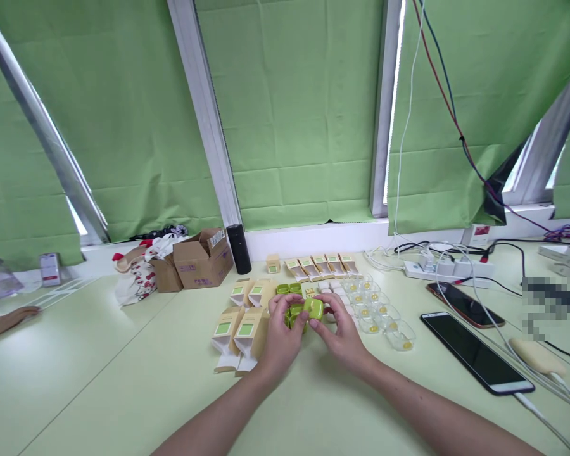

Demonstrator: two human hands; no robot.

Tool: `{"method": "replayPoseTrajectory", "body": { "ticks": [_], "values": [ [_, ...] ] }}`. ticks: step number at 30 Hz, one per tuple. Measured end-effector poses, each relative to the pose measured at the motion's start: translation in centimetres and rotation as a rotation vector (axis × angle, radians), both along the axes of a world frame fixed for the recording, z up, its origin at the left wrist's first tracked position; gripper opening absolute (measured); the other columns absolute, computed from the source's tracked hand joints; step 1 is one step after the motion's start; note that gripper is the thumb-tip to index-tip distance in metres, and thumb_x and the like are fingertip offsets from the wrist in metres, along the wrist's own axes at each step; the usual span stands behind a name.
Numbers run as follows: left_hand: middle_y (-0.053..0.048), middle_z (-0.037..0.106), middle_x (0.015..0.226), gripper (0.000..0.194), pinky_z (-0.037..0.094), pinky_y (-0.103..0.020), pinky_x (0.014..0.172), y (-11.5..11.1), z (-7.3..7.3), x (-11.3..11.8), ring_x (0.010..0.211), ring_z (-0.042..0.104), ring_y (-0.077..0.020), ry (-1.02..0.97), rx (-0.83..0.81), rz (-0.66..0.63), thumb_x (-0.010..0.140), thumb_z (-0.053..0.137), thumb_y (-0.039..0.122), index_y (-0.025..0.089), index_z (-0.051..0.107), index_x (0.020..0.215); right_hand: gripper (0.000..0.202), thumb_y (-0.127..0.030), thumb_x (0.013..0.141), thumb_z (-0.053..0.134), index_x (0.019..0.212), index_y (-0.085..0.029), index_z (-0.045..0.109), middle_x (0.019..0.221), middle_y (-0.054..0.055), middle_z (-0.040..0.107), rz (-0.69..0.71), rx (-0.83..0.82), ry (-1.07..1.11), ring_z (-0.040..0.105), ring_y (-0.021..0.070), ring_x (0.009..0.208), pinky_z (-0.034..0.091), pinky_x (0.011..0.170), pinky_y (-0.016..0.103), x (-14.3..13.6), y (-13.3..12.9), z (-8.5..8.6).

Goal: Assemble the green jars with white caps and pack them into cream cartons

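A small glossy green square case (316, 308) is pinched between the fingertips of my left hand (285, 335) and my right hand (344, 332), just above the table. Both hands are closed on it, and my fingers partly cover it. Behind my hands, more green cases (283, 289) stand in a group, partly hidden. Small yellowish pieces (310, 292) lie beside them. Right of these are white pieces (336, 286) and several clear plastic trays (401, 335) with a yellow spot in each. Open kraft paper boxes (249, 332) with green labels stand left of my left hand.
More kraft boxes (319, 266) line the back. At right lie a white-edged phone (475, 351), a darker phone (465, 304), a power strip (446, 273) and loose cables. A cardboard carton (202, 266) and a black cylinder (239, 249) stand at left. Another person's hand (16, 316) rests far left.
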State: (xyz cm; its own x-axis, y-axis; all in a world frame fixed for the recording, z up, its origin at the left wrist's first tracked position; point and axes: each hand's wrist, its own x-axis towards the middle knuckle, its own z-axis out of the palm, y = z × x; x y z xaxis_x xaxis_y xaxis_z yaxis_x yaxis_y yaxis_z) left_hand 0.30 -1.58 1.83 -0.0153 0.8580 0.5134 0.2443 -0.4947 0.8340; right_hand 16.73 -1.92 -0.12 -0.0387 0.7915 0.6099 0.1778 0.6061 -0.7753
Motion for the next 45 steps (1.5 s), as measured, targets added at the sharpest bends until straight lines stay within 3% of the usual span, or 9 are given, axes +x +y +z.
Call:
{"method": "replayPoseTrajectory", "body": {
  "ticks": [5, 10, 25, 30, 40, 45],
  "values": [
    [-0.011, 0.051, 0.131, 0.036, 0.055, -0.041, 0.103, -0.4, 0.1, 0.1, 0.122, 0.057, -0.0265, 0.062, -0.001, -0.015, 0.096, 0.067, 0.055, 0.027, 0.07, 0.119, 0.035, -0.043, 0.095, 0.068, 0.125, -0.026, 0.061, 0.129, 0.009, 0.064, 0.029, -0.016, 0.039, 0.063, 0.0275, 0.118, 0.053, 0.1, 0.043, 0.1, 0.0, 0.2],
    [-0.01, 0.059, 0.123, 0.027, 0.048, -0.044, 0.112, -0.2, -0.2, -0.1, 0.131, 0.049, -0.0281, 0.135, 0.106, -0.025, 0.1, 0.064, 0.046, 0.029, 0.07, 0.12, 0.039, -0.041, 0.094, 0.07, 0.127, -0.026, 0.058, 0.125, 0.009, 0.068, 0.104, -0.09, 0.118, 0.067, 0.0267, 0.113, 0.055, 0.101, 0.045, 0.1, -0.2, 0.3],
    [-0.008, 0.06, 0.107, 0.011, 0.054, -0.039, 0.093, -0.1, 0.0, -0.5, 0.105, 0.062, -0.0245, 0.178, 0.146, -0.015, 0.094, 0.068, 0.03, 0.022, 0.073, 0.101, 0.041, -0.037, 0.09, 0.073, 0.127, -0.024, 0.06, 0.116, 0.009, 0.071, 0.133, -0.158, 0.151, 0.068, 0.0253, 0.104, 0.058, 0.092, 0.041, -0.2, -0.3, -0.3],
    [-0.008, 0.06, 0.103, 0.011, 0.054, -0.038, 0.088, -0.3, 0.2, -0.6, 0.099, 0.063, -0.0241, 0.198, 0.152, 0.009, 0.094, 0.067, 0.03, 0.021, 0.072, 0.098, 0.046, -0.037, 0.089, 0.075, 0.13, -0.025, 0.058, 0.115, 0.008, 0.07, 0.205, -0.177, 0.208, 0.068, 0.0256, 0.105, 0.058, 0.091, 0.041, -0.5, -0.3, -1.0],
    [-0.007, 0.06, 0.103, 0.015, 0.054, -0.034, 0.082, -0.3, 0.3, -0.8, 0.094, 0.063, -0.022, 0.183, 0.138, -0.003, 0.094, 0.068, 0.033, 0.021, 0.071, 0.102, 0.045, -0.037, 0.089, 0.074, 0.129, -0.026, 0.06, 0.101, 0.004, 0.066, 0.16, -0.186, 0.191, 0.062, 0.022, 0.091, 0.056, 0.083, 0.037, -0.5, -0.1, -1.2],
    [-0.006, 0.059, 0.098, 0.011, 0.052, -0.033, 0.079, -0.5, 0.5, -0.8, 0.092, 0.062, -0.0215, 0.174, 0.161, -0.011, 0.093, 0.066, 0.031, 0.021, 0.069, 0.093, 0.046, -0.037, 0.089, 0.073, 0.131, -0.025, 0.058, 0.107, 0.005, 0.066, 0.171, -0.183, 0.172, 0.063, 0.0219, 0.096, 0.055, 0.087, 0.037, -0.4, -0.1, -1.5]
  ]
}}
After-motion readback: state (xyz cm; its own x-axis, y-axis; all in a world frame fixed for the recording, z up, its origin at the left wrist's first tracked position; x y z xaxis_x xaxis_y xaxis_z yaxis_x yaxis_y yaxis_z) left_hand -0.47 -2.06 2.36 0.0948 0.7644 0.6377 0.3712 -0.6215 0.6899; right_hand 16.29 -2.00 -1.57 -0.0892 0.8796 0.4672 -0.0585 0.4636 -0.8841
